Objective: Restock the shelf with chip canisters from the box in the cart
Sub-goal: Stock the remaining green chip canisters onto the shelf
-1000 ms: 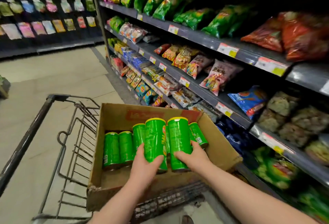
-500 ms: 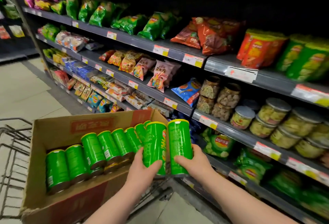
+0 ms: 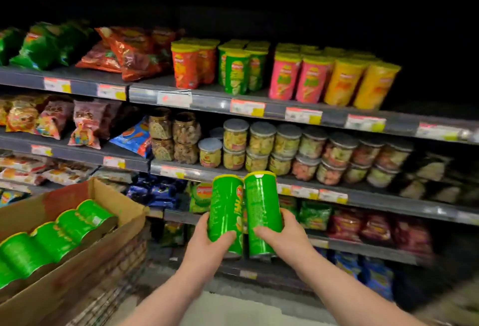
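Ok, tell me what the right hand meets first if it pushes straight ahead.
Likely the price-tag edge of the jar shelf: the right hand holds its green canister upright, top near that edge. Depth is unclear.

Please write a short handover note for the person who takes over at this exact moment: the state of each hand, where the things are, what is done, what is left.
Left hand: holds one green canister upright.
Right hand: holds a second green canister upright, touching the first.
Both canisters are out of the box, in front of the shelves, not yet placed.
Box: at lower left, a row of green canisters lying inside.
Green canisters on the shelf stand between the red and pink ones.
Left: place these two there, then empty the box.
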